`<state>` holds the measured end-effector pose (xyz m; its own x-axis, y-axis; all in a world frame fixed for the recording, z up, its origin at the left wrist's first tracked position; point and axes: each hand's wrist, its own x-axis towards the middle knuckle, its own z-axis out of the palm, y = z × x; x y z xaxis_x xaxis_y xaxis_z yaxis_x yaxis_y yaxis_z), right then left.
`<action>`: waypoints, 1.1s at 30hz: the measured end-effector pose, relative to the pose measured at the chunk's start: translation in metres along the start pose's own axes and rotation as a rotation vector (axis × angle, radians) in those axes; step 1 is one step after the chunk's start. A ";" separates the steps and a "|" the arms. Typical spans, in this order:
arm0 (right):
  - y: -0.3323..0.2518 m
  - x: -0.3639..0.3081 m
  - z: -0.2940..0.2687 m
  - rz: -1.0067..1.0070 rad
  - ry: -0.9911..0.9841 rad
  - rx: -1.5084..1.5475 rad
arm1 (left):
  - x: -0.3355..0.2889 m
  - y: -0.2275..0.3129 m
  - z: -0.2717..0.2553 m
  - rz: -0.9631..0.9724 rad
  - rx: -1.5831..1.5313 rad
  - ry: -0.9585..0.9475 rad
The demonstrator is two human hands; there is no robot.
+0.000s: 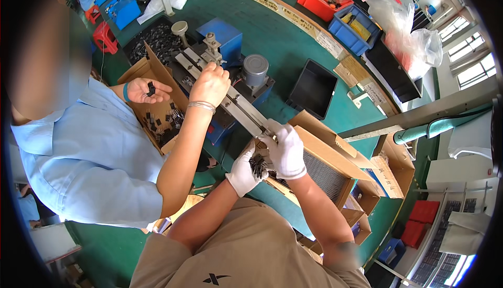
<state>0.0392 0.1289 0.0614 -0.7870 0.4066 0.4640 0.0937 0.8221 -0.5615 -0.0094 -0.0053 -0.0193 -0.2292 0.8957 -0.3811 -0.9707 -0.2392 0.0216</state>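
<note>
My left hand (242, 174), in a white glove, is cupped around a bunch of small black parts with metal pins (258, 165). My right hand (287, 151), gloved too, is closed with bent fingers at the near end of a long metal rail (242, 111); what its fingertips hold, if anything, is hidden. On my left, a co-worker in a light blue shirt has one hand (211, 83) over the rail's far part. Their other hand (140, 91) lies palm up with a small black part (151, 89) in it, above a cardboard box (137, 73) of similar parts.
The rail crosses a bench fixture with a blue block (222, 35) and a round grey canister (255, 69). A black tray (313, 90) stands on the green table (285, 41). Right of my hand is a cardboard box (335, 144) with rows of dark parts. Red (319, 4) and blue bins (353, 28) stand farther back.
</note>
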 end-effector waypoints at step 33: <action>0.005 -0.019 -0.028 0.289 -0.194 0.440 | 0.004 -0.009 0.019 -0.063 0.082 0.057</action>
<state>0.0719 0.1364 0.0694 -0.8689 0.4757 0.1372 0.0919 0.4273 -0.8994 -0.0033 0.0073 -0.0035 -0.1658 0.8846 -0.4358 -0.9862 -0.1498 0.0711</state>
